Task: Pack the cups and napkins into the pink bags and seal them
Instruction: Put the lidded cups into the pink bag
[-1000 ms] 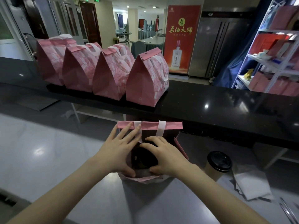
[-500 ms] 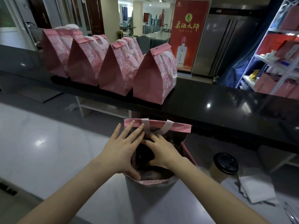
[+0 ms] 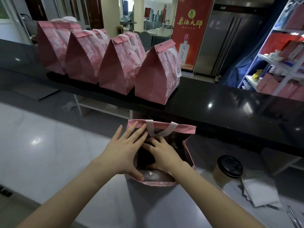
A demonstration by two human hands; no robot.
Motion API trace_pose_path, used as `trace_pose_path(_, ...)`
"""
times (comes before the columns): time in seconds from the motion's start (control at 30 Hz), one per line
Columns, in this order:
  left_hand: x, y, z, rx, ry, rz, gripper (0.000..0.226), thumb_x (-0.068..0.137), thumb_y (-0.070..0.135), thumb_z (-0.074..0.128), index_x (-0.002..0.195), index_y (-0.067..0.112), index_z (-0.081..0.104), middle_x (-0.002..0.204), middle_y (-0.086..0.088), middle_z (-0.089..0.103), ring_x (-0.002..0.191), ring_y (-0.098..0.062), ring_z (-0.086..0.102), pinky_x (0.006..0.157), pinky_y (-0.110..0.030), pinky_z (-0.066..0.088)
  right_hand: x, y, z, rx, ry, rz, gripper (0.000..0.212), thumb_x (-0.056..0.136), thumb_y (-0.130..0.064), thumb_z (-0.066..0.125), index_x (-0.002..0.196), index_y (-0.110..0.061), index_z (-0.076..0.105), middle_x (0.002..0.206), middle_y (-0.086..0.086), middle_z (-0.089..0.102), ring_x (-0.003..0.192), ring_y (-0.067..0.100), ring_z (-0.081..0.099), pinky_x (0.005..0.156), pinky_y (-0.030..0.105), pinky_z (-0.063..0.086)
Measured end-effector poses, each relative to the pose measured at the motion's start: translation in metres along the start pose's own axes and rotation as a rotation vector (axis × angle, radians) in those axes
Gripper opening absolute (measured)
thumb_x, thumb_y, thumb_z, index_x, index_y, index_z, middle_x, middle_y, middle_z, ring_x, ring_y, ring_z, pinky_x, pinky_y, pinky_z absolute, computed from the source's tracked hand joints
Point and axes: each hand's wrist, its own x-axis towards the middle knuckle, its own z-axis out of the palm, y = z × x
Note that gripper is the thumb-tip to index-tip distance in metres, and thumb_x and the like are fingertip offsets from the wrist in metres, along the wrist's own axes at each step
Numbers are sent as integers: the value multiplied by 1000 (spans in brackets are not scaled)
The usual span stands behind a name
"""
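Observation:
An open pink bag (image 3: 184, 129) with a white handle stands on the grey counter in front of me. My left hand (image 3: 125, 152) lies flat over its left side, fingers straight and reaching the back rim, thumb on the front rim. My right hand (image 3: 162, 153) reaches down into the bag's mouth with its fingers spread; what it touches inside is dark and unclear. To the right of the bag a brown paper cup (image 3: 227, 170) with a black lid stands upright. White napkins (image 3: 261, 193) lie beside the cup.
Several sealed pink bags (image 3: 156, 78) stand in a row on the black upper counter (image 3: 230, 111) behind the open bag. Metal tongs (image 3: 294, 218) lie at the lower right. A white shelf (image 3: 278, 63) with pink and red boxes stands at the right.
Both hands slid farther forward over the bag, the right one going deeper into its mouth. The white handle tilted over. My view moved closer.

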Motion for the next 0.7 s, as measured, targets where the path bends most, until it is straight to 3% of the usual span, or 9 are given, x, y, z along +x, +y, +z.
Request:
trace_pose_path(0.4, 0, -10, 1, -43, 9, 3, 134, 53, 89, 52, 152, 27, -13, 160, 8, -19, 139, -11, -33, 114, -46, -17, 10, 3, 6, 27, -28, 20, 78, 76, -46, 74, 144, -31, 38, 146, -2, 39, 135, 29, 27, 106, 45, 41)
trace_pose_path(0.57, 4, -19, -9, -16, 90, 80, 121, 59, 70, 64, 154, 26, 2, 158, 13, -21, 140, -13, -34, 113, -43, -18, -1, 6, 8, 33, -61, -22, 75, 76, -44, 73, 142, -31, 40, 143, -1, 41, 134, 28, 27, 105, 46, 41)
trace_pose_path(0.7, 4, -23, -2, -22, 8, 41, 134, 55, 78, 64, 151, 28, -15, 154, 13, -33, 136, -16, -41, 112, -46, -20, 0, 2, 8, 10, -86, -14, 75, 78, -42, 71, 144, -33, 36, 145, -1, 38, 136, 28, 24, 105, 47, 41)
